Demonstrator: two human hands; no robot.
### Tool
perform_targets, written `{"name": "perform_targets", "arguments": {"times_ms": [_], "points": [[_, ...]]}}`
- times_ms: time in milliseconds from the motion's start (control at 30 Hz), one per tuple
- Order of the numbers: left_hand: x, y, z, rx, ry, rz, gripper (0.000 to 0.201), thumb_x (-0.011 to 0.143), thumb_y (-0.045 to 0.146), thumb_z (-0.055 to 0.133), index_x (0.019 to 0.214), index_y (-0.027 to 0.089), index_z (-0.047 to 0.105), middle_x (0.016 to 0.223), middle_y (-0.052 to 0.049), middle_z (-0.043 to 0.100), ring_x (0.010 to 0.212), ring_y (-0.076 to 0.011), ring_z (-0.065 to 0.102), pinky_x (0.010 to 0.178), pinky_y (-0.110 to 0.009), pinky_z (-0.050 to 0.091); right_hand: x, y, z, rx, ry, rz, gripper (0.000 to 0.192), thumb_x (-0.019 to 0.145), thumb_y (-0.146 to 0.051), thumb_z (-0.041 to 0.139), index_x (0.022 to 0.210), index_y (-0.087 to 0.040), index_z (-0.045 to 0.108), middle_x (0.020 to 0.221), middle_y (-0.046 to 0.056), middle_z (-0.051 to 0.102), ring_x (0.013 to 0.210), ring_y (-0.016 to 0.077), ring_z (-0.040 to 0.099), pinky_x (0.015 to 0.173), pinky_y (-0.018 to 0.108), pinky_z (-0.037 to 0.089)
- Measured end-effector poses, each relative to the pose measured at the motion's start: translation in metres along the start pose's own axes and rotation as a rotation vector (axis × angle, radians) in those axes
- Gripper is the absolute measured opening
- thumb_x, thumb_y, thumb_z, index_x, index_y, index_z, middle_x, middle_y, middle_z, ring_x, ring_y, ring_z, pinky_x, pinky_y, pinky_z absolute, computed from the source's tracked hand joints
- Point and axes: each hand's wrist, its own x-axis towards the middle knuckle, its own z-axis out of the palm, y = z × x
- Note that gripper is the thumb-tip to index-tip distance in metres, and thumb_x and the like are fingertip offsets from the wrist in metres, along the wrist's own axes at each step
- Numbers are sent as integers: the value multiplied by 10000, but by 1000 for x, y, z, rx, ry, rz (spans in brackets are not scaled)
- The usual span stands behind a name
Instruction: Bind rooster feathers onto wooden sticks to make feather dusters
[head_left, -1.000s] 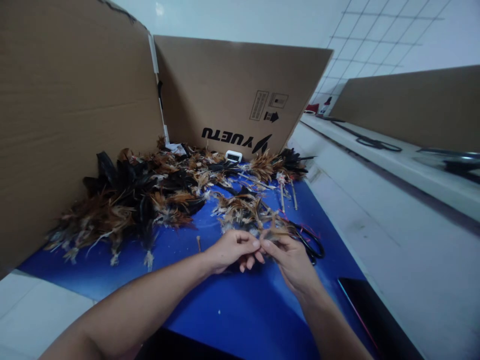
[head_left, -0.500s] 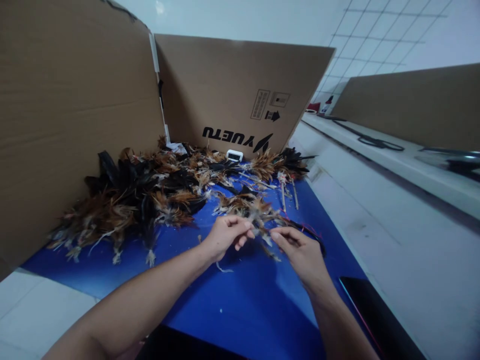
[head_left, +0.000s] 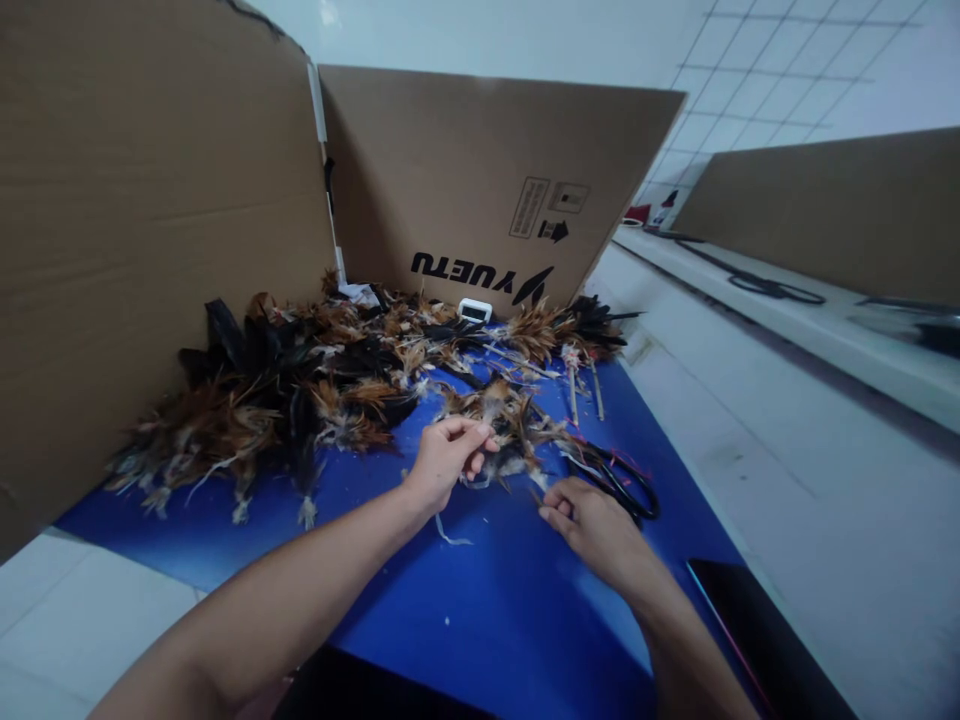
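Note:
My left hand (head_left: 452, 458) is closed in a pinch above the blue table, with a pale, fluffy feather (head_left: 493, 408) rising from its fingertips. Lower and to the right, my right hand (head_left: 589, 520) has thumb and fingers pressed together; the small brownish tip of a feather (head_left: 536, 496) shows at them. Just beyond both hands lies a loose heap of small brown and grey feathers (head_left: 517, 425). Black-handled scissors (head_left: 637, 490) rest beside my right hand, their blades partly covered by feathers and reddish thread.
Bundles of brown and black feathers (head_left: 300, 370) spread along the left and back of the blue table (head_left: 480, 620). Cardboard panels (head_left: 450, 160) stand behind and left. A small white digital timer (head_left: 475, 311), thin sticks (head_left: 572, 392) and a dark phone-like slab (head_left: 757, 630) are around.
My right hand has moved down and nearer to me, its fingers closing together and uncovering the scissors. My left hand stays pinched in nearly the same place. The view has shifted slightly.

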Motion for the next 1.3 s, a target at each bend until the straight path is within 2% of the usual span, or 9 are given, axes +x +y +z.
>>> {"name": "perform_targets", "arguments": {"times_ms": [167,300,433,567,733,900,1100,1300], "points": [[-3,1,2,64,-17,-24,293,708,394,665,705,103,631,612,-27,618,390,-29,420,350,-156,322,0,-2,2,47,-30,-3,133,763,-208,449,671,-207,545,665,24,584,624,167,538,588,279,365],[-5,0,3,80,-50,-48,293,730,392,649,675,106,622,510,4,557,386,-32,418,358,-149,312,2,-6,-2,432,20,53,186,794,-358,480,699,-207,534,564,-21,508,525,136,470,511,260,347],[-8,-6,6,35,-92,-119,290,714,387,664,749,103,618,672,-35,632,415,-31,449,345,-146,307,3,-14,-10,804,49,200,288,739,-464,598,694,-185,544,533,-23,530,475,105,449,464,236,345],[-15,-11,10,21,-178,-218,314,700,403,672,774,103,614,755,-50,651,417,-29,469,330,-144,311,3,-19,-11,1050,121,276,318,624,-410,743,723,-173,554,558,-8,581,506,125,539,445,228,385],[-20,-14,11,41,-239,-273,341,683,427,683,760,100,626,727,-31,627,425,-31,484,328,-144,325,3,-22,-6,1262,166,259,372,565,-294,810,817,-181,559,643,-2,624,612,167,628,457,226,443],[-20,-15,12,73,-217,-299,360,666,441,688,760,101,614,751,-42,649,406,-35,487,317,-150,326,4,-28,-4,1310,250,243,388,542,-268,821,814,-188,557,673,-6,637,619,149,618,501,236,476],[-22,-16,15,122,-212,-316,376,656,467,676,712,105,593,676,-33,646,384,-37,480,317,-152,342,5,-29,2,1204,424,162,339,595,-278,791,820,-195,551,701,-6,618,578,111,559,470,209,452],[-23,-18,15,134,-209,-320,374,666,468,670,716,104,597,675,-38,654,379,-37,481,321,-155,355,6,-31,6,1101,498,139,320,623,-273,773,811,-204,524,712,-9,615,553,108,578,516,242,509]]}}
